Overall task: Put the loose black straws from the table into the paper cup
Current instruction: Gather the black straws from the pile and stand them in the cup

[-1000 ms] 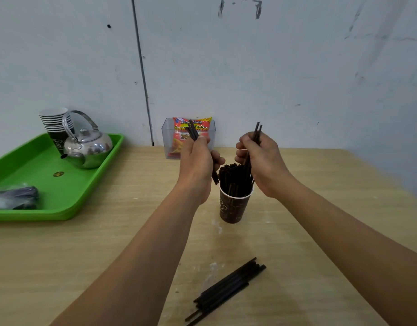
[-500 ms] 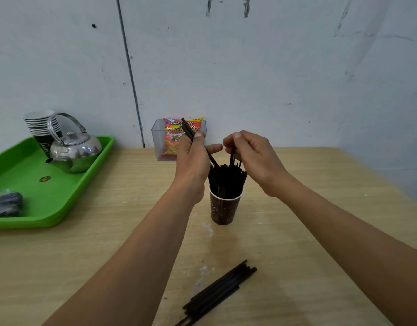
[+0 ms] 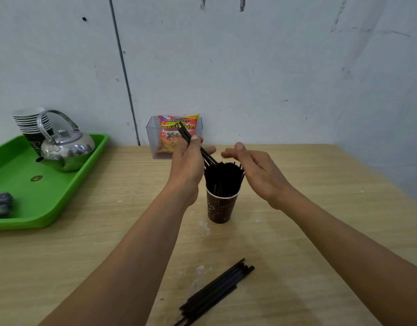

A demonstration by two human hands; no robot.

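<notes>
1. A pale wooden surface [image 3: 320,243] is sitting against a scuffed grey-white wall.
2. The left hand [image 3: 187,168] is gripping a few held straws [image 3: 186,134], thin and black, slanting down from above its thumb.
3. The right hand [image 3: 257,171] is hovering with relaxed, spread fingers, holding nothing.
4. The paper cup [image 3: 221,208], dark brown with a white inner rim, is standing between and just below both hands, packed with upright black straws.
5. The loose straws [image 3: 217,292] are lying bundled nearer the person than both hands.

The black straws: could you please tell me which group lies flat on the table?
The bunch nearest the camera; the others stand in the paper cup or sit in the left hand.
</notes>
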